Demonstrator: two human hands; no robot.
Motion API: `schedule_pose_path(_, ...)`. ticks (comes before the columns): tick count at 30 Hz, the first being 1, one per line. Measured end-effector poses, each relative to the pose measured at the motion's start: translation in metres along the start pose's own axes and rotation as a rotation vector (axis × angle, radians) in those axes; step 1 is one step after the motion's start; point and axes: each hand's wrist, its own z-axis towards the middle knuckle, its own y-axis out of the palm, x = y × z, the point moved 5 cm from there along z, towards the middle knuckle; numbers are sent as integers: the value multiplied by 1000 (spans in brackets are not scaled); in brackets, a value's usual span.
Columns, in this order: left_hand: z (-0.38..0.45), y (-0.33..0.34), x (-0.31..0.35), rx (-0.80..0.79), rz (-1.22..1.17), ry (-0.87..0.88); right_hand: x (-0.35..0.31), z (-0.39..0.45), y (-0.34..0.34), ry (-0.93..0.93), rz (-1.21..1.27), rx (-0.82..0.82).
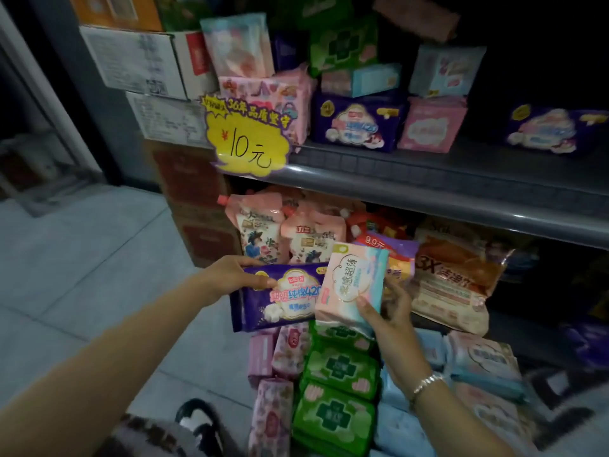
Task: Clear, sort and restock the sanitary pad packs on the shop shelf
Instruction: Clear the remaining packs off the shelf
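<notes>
- My left hand (230, 275) grips a purple pack (273, 298); my right hand (392, 311) holds a pink pack (349, 285), both at centre frame.
- Sorted rows of packs (333, 390) lie on the floor at the bottom of the frame; the upper shelf (428, 173) looks only part-stocked, so I judge much restocking remains.

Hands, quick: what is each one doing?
Left hand: holding the purple pack.
Right hand: holding the pink and blue pack.

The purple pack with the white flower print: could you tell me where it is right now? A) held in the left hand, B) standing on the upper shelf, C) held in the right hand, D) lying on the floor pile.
A: the left hand grips the purple pack at its top edge, while the right hand holds a pink-and-blue pack.
</notes>
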Motion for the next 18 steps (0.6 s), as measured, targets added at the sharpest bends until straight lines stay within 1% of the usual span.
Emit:
schedule_pose_path(4, 30, -30, -37, -15, -76, -50, 40, 16, 35, 70, 10, 37)
schedule_pose_path(8, 63, -45, -80, -21, -130, -127, 79, 33, 56, 141, -4, 69)
schedule_pose_path(11, 84, -54, -109, 16, -182, -162, 102, 42, 69, 205, -4, 67)
schedule_pose_path(15, 110, -83, -145, 84, -265, -221, 127, 55, 93, 261, 27, 24)
schedule_pose_path(18, 125, -106, -168, 135, -251, -235, 145, 64, 116, 290, 13, 7)
